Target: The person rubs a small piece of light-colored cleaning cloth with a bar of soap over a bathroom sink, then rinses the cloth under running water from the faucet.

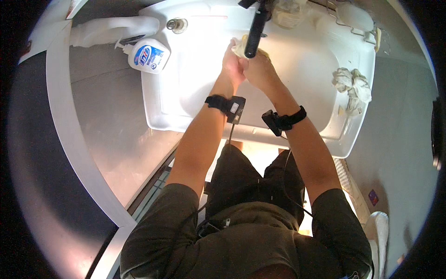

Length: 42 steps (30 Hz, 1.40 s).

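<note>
My left hand [232, 64] and my right hand [259, 70] are close together over a white sink [202, 76], near its far side. Between them is a wet-looking, pale yellowish cloth [240, 47], gripped by both hands. A black faucet [256, 33] comes down from the far edge and covers part of the cloth and fingers. Each wrist wears a black strap with a small box and a cable. I cannot tell whether water is running.
A pump bottle of liquid soap [150, 56] and a large white plastic jug [115, 29] lie at the left rim. Crumpled pale cloth [352, 85] rests on the right ledge. At the back are a clear plastic container [288, 14], a wire rack [331, 12] and a metal fitting [177, 25].
</note>
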{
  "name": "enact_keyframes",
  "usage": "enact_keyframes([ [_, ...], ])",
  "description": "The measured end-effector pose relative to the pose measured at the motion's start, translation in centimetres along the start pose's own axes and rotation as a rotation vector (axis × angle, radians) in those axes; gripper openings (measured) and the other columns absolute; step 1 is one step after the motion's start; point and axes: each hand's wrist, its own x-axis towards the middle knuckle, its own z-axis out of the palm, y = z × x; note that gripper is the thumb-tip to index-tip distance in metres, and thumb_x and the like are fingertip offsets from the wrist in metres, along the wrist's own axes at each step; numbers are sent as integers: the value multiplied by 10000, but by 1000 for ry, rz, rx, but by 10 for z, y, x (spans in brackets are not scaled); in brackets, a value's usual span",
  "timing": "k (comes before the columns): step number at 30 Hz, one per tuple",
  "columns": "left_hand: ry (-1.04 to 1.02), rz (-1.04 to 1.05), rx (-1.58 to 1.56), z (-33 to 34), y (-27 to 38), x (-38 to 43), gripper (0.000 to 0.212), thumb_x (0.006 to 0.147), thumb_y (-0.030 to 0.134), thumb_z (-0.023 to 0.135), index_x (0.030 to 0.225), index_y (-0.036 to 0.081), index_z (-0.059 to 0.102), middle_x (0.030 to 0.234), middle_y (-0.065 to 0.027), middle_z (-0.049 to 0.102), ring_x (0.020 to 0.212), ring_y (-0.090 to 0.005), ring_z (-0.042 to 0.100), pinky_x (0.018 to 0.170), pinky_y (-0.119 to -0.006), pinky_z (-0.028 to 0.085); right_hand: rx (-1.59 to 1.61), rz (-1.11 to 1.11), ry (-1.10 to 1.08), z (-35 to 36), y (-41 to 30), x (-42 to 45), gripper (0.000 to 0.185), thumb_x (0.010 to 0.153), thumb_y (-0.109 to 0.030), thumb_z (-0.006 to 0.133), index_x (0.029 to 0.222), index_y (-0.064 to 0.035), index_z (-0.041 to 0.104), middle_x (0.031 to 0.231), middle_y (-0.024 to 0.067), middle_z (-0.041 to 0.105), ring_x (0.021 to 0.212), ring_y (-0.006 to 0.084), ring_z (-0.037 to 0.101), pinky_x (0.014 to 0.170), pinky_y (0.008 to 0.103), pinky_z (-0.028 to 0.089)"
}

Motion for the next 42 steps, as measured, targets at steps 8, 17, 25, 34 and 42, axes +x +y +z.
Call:
enact_keyframes([
  [8, 9, -203, -304, -12, -8, -33, 919, 959, 743, 328, 1428, -45, 385, 1312, -254, 559, 1264, -360, 548, 1078, -487, 439, 176, 459, 26, 31, 8, 15, 364, 954, -353, 571, 1125, -43, 652, 1016, 265, 656, 900, 431, 672, 789, 506, 547],
  [17, -124, 0, -136, -37, -19, 31, 368, 1054, 355, 501, 1210, 23, 543, 935, -144, 636, 773, -252, 641, 737, -392, 566, 247, 547, -32, 35, 2, -9, 344, 1008, -299, 513, 1114, 0, 646, 991, 255, 687, 938, 364, 691, 800, 468, 523],
  [25, 186, 107, 121, 15, 0, -10, 278, 1022, 317, 548, 1159, 82, 603, 981, -72, 619, 867, -174, 612, 752, -335, 516, 373, 593, 83, 22, 9, 8, 326, 939, -323, 676, 973, -2, 632, 831, 85, 650, 780, 154, 624, 715, 333, 508],
  [34, 321, 246, -1, -7, 5, -10, 357, 1015, 267, 478, 1152, -29, 623, 1046, -126, 665, 874, -244, 640, 794, -364, 522, 401, 464, 139, 64, 0, 21, 253, 949, -264, 651, 994, -19, 607, 954, 149, 672, 845, 262, 669, 782, 404, 537],
  [42, 317, 259, 568, 13, 21, -15, 460, 1039, 391, 484, 1208, -26, 574, 1023, -93, 656, 854, -192, 621, 713, -342, 519, 795, 698, 289, 55, 34, 9, 209, 963, -223, 630, 1017, -21, 639, 855, 101, 663, 779, 181, 654, 712, 320, 520],
])
